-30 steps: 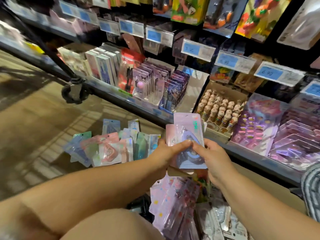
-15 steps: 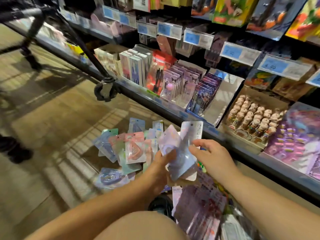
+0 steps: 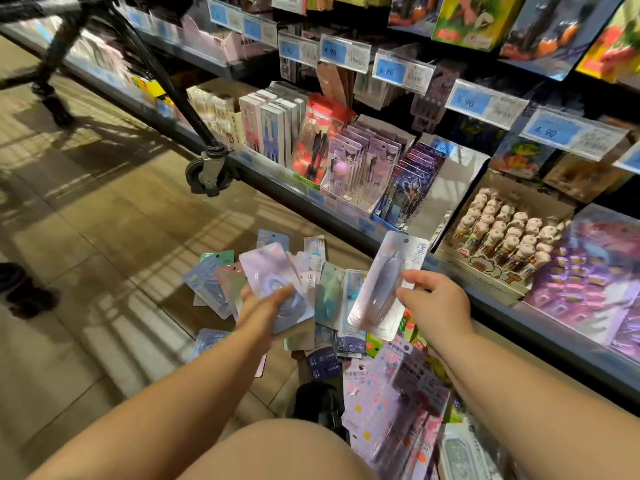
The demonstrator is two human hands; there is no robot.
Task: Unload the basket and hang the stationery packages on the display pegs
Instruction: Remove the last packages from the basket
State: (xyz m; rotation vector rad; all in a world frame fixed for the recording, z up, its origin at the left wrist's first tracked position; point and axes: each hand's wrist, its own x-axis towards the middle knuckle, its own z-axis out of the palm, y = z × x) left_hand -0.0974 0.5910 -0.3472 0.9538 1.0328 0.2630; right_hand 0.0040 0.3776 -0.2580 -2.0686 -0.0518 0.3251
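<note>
My left hand (image 3: 266, 306) holds a lilac blister package (image 3: 270, 275) with a round item inside, low over the floor. My right hand (image 3: 433, 304) pinches the edge of a long clear package (image 3: 384, 282) with a grey-blue oblong item, tilted up toward the shelf. Under and behind both hands, several pastel stationery packages (image 3: 214, 285) lie spread on the floor. More pink and purple packages (image 3: 391, 400) are heaped at the bottom right by my knee. The basket itself is not clearly visible.
A low store shelf (image 3: 332, 202) runs diagonally on the right with boxed pens, cartoon pen packs and a box of figurine pens (image 3: 502, 233). Blue price tags (image 3: 391, 71) hang above. A cart wheel (image 3: 204, 174) stands on the tiled floor to the left.
The two packages were held together in front of me. Now they are apart: my left hand has lowered the lilac one toward the floor pile, my right hand keeps the long one.
</note>
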